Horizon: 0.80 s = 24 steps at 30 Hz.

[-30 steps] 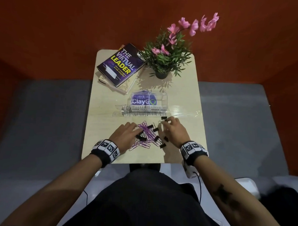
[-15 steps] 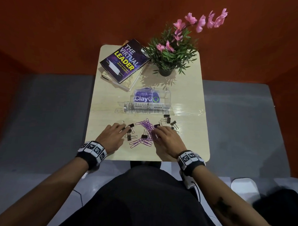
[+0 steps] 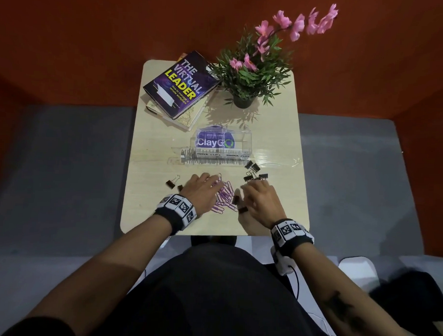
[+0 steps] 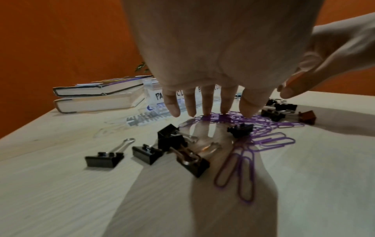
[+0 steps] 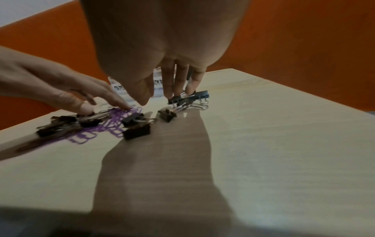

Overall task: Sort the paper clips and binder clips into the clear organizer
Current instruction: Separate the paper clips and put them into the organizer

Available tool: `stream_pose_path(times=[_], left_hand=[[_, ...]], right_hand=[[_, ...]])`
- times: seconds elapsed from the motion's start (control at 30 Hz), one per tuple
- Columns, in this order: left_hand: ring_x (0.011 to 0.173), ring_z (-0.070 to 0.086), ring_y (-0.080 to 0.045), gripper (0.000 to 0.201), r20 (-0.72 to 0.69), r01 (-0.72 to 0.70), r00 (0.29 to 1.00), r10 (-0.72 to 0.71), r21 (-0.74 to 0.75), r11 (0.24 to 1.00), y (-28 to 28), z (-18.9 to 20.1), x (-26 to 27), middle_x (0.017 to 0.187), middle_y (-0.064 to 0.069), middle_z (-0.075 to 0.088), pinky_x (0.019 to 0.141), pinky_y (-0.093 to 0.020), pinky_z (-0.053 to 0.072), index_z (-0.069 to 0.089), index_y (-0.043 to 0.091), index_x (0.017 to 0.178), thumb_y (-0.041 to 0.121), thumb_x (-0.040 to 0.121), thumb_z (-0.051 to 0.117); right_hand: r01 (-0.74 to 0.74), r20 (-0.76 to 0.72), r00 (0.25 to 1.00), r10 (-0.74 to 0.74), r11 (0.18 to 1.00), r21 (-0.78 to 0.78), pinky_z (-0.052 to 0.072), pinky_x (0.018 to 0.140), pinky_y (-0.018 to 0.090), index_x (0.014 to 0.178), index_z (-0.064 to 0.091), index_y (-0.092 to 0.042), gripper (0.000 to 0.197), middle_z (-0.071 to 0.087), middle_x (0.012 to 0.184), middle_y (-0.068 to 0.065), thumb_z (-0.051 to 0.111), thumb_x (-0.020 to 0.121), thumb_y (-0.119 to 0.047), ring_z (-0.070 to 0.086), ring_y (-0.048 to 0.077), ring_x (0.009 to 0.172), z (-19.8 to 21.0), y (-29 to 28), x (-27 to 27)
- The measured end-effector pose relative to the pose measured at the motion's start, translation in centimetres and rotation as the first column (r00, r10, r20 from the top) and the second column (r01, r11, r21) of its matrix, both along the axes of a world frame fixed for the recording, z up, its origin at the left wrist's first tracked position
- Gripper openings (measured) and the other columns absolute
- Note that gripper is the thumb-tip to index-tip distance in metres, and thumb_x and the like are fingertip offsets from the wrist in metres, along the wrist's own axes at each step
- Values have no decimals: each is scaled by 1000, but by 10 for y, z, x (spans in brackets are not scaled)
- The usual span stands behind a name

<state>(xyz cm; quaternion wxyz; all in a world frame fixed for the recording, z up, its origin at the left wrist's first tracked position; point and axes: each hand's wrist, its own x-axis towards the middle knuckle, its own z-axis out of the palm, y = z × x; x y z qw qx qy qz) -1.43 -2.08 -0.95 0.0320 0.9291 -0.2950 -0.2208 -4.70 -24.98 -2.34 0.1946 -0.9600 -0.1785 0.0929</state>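
Note:
A heap of purple paper clips (image 3: 225,195) lies between my hands on the pale table (image 3: 166,140). My left hand (image 3: 206,183) has straight fingers, and their tips press on the paper clips (image 4: 215,117). My right hand (image 3: 258,188) reaches with straight fingers and touches a cluster of black binder clips (image 3: 253,172) (image 5: 189,98). More binder clips (image 4: 146,154) lie to the left of my left hand, and two others (image 3: 239,205) lie between my hands. The clear organizer (image 3: 223,147), with handwritten labels on its front, stands just beyond the clips.
Two stacked books (image 3: 180,88) lie at the back left of the table, and a potted plant with pink flowers (image 3: 248,75) stands at the back right. The table's near edge (image 3: 213,234) is close behind my wrists. An orange wall surrounds the table.
My left hand has slid right from the binder clips onto the paper clip heap. My right hand has moved forward and right to the binder clip cluster.

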Motion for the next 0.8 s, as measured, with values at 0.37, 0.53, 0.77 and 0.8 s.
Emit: stream_pose_path(times=[0.37,0.53,0.77,0.8], left_hand=[[96,53,-25,19,167,45,985,-35,-54,998,26,-6,-26,98,0,65,82,-40,43,64,23,105,23,86,64],[96,52,-24,17,210,1,978,9,-47,999,36,-2,-18,94,2,66,81,-41,42,68,23,99,18,83,68],[97,53,-25,18,217,-160,959,184,-124,979,56,4,-7,96,1,67,83,-42,41,70,22,102,18,84,68],[96,53,-26,19,217,-185,953,210,-131,974,57,6,-7,97,0,67,83,-42,42,70,21,102,17,84,68]], right_hand=[[-34,-8,999,34,999,24,49,63,36,107,65,-21,28,59,97,6,66,80,-14,54,25,85,1,2,-29],[-20,15,1000,20,1000,1,52,67,35,103,67,-13,40,64,103,7,76,66,2,58,26,91,-4,-14,-27],[47,59,997,-48,999,21,49,63,39,94,66,-11,20,61,100,8,70,76,-5,52,27,85,-9,-21,-13],[40,67,997,-43,998,38,48,64,41,95,65,-11,16,61,100,9,68,79,-9,52,28,85,-7,-15,-9]])
